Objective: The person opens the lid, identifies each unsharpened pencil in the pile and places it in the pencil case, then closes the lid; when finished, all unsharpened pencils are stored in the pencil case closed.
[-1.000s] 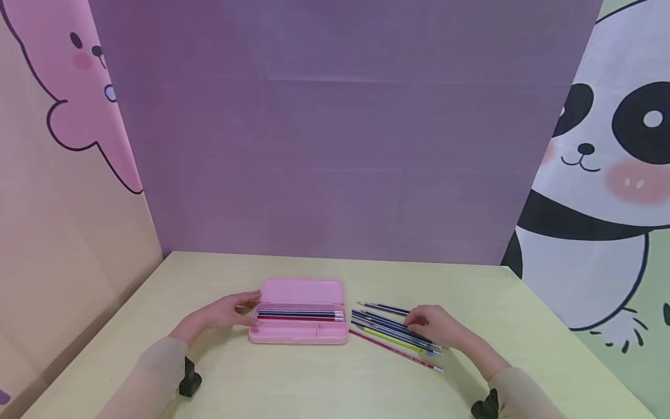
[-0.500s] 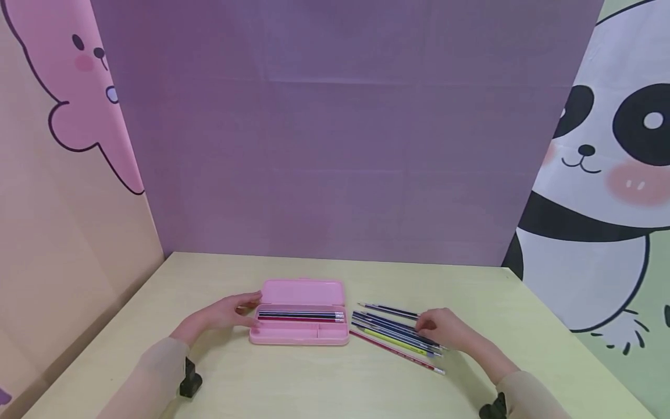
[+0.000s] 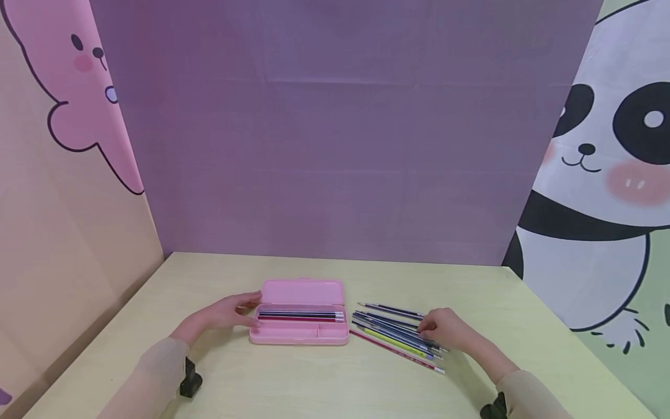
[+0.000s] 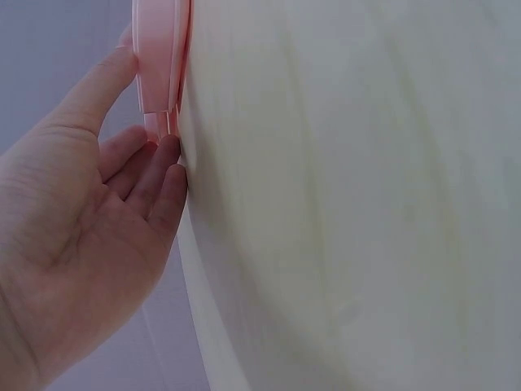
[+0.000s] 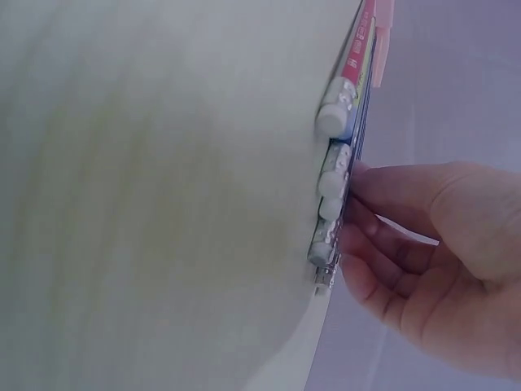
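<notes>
In the head view an open pink pencil case (image 3: 298, 333) lies on the table, its lid (image 3: 302, 292) folded back. Several dark pencils and a red one (image 3: 300, 319) fill its rear compartment. My left hand (image 3: 226, 311) holds the case's left end, thumb at the tray and fingers by the lid. To the right of the case several loose pencils (image 3: 387, 327) lie slanted, mostly dark blue, with a yellow-green one (image 3: 395, 342) among them. Over their eraser ends, my right hand (image 3: 446, 330) pinches a dark pencil; which one is partly hidden by the fingers.
A red pencil (image 3: 396, 351) lies nearest the front of the loose group. The pale wooden table (image 3: 293, 384) ends at a purple backdrop (image 3: 335, 145). Black wrist cameras (image 3: 191, 378) sit on both forearms.
My right hand has shifted a little to the right along the pencils, then nearly stopped. Pencil ends beside it have moved slightly. The left hand and the case stay in place.
</notes>
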